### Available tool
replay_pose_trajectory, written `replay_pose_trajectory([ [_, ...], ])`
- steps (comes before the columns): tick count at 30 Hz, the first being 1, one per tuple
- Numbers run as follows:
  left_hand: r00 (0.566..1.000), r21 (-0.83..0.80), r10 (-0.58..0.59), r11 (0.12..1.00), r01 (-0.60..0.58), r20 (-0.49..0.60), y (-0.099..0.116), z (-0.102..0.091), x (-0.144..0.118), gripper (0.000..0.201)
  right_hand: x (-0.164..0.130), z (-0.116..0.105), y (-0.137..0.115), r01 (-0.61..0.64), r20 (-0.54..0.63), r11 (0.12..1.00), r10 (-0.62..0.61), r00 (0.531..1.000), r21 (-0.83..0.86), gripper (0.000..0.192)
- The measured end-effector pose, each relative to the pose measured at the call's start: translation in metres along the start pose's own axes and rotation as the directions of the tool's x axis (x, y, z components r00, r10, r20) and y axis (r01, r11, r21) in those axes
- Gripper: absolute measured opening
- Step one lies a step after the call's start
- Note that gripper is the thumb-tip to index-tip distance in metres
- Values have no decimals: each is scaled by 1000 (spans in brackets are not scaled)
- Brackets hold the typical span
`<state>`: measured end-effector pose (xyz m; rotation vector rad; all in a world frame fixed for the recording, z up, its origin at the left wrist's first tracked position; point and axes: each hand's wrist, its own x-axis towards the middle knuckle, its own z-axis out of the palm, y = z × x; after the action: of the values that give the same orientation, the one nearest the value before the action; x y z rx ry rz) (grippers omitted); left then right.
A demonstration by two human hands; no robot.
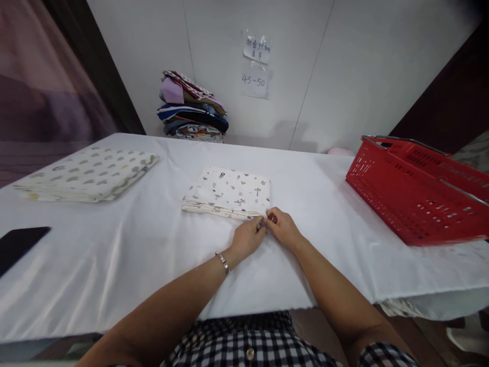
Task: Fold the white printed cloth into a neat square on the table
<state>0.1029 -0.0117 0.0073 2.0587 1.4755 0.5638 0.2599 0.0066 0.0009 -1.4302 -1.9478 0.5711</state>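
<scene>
A white cloth [233,189] printed with small palm trees and animals lies folded into a flat, layered rectangle in the middle of the table. At its near right corner, my left hand [248,238] pinches the edge of the layers, its fingers closed. Right beside it, my right hand [283,228] has its fingertips closed on the same corner. The two hands nearly touch, and the exact bit of fabric between the fingertips is hidden. A bracelet [222,263] circles my left wrist.
On the left lies another folded cloth [91,173] with grey-green shapes, near a dark flat object [19,247]. A red basket [416,188] stands at the right. Behind, a stack of folded fabrics [193,109] sits by the wall. White cloth [153,270] covers the table.
</scene>
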Motion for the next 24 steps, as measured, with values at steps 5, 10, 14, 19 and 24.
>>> replay_pose_trajectory([
  [5, 1000, -12, 25, 1000, -25, -1, 0, -1, 0, 13, 0, 3, -3, -28, -40, 999, 27, 999, -24, 10],
  [10, 997, 106, -59, 992, 64, -46, -5, -7, 5, 14, 1, 5, -2, -27, -75, 1000, 27, 997, 12, 7],
  [14, 988, 167, -128, 976, 141, -89, -12, -15, 7, 16, 1, 6, 0, -33, -83, 999, 36, 996, 30, 5],
  [19, 987, 199, -118, 970, 138, -108, -17, -20, 6, 26, 1, 6, -1, -64, -86, 995, 70, 994, 72, 4],
  [24, 985, 295, -112, 944, 146, -132, -21, -22, 6, 28, 0, 5, -1, -76, -80, 994, 82, 993, 79, 3],
])
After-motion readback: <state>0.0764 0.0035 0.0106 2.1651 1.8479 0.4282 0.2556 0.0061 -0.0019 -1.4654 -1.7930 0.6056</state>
